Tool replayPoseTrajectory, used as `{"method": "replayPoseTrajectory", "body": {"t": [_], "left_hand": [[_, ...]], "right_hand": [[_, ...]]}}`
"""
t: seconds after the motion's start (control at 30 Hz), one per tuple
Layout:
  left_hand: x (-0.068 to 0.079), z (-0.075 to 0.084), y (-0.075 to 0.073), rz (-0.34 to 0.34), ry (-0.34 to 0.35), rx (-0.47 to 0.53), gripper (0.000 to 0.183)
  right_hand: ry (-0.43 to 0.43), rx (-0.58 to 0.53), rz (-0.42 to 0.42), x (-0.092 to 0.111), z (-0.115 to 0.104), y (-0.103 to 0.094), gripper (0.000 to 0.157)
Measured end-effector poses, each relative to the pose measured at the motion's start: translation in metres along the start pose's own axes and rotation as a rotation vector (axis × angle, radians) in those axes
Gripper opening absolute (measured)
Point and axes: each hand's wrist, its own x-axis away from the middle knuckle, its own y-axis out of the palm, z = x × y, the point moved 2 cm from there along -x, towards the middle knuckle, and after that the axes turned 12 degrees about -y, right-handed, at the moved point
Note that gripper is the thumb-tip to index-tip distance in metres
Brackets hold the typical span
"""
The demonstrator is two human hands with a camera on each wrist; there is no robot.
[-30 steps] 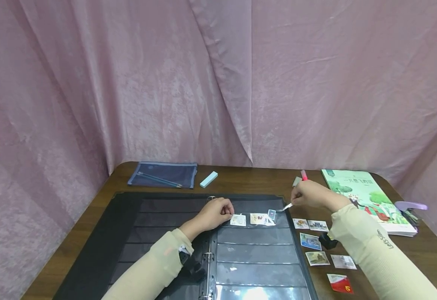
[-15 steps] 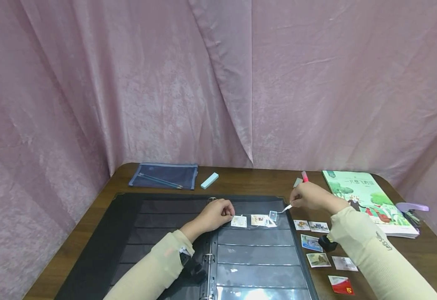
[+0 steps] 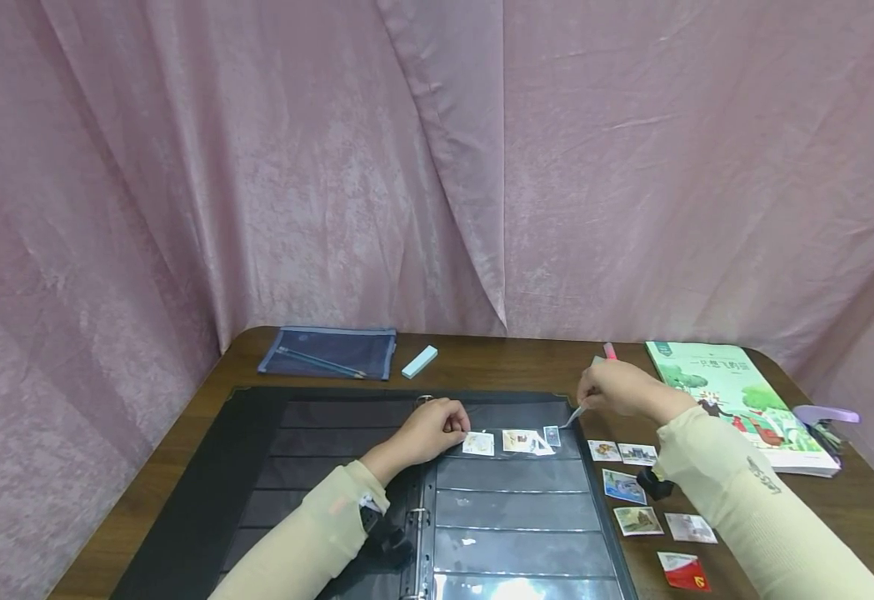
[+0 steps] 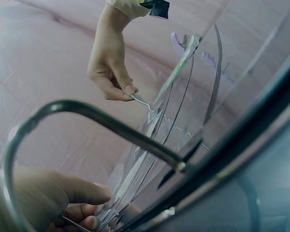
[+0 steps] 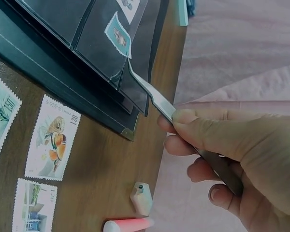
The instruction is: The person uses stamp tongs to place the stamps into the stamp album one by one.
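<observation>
My right hand [image 5: 261, 150] pinches metal tweezers [image 5: 157, 99], whose tips meet the lower corner of a small blue-green stamp [image 5: 118, 35]. That stamp lies at the top-right pocket of the open stamp album [image 3: 511, 508], beside several pale stamps [image 3: 519, 440]. On the other side of the row, my left hand [image 3: 432, 429] is at the page near the binder rings. The left wrist view shows its thumb and fingers pinching the clear plastic page [image 4: 123, 188], behind a large metal ring [image 4: 87, 108]. Part of the left fingers is hidden there.
Several loose stamps [image 3: 637, 521] lie right of the album. Farther back are a green book [image 3: 729, 392], a purple-handled tool [image 3: 826, 413], a pink pen-like stick [image 3: 610, 351], a light-blue block [image 3: 419, 362] and a blue mesh pouch [image 3: 327, 350]. A pink curtain hangs behind.
The blue-green stamp has shifted slightly right and toward the near side, and sits straighter in the row. My right hand has moved slightly left; the left hand holds its place.
</observation>
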Motion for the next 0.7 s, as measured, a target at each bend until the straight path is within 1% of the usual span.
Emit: {"method": "replayPoseTrajectory", "body": {"t": [0.13,0.33,0.7], "left_hand": [[-0.0002,0.0002,-0.0001,0.005,0.005,-0.001,0.009],[0.0011,0.0014,-0.0008,-0.003,-0.016,-0.004,0.009],[0.0014,0.0010,-0.0004,0.000,-0.007,-0.006,0.008]], "right_hand": [[-0.006,-0.023,-0.017,-0.0020,-0.0005,0.0001,0.006],[0.021,-0.031,-0.043,-0.0024,0.0001,0.0004,0.006],[0.013,-0.069,-0.019,0.0038,-0.0006,-0.0044,0.005]]}}
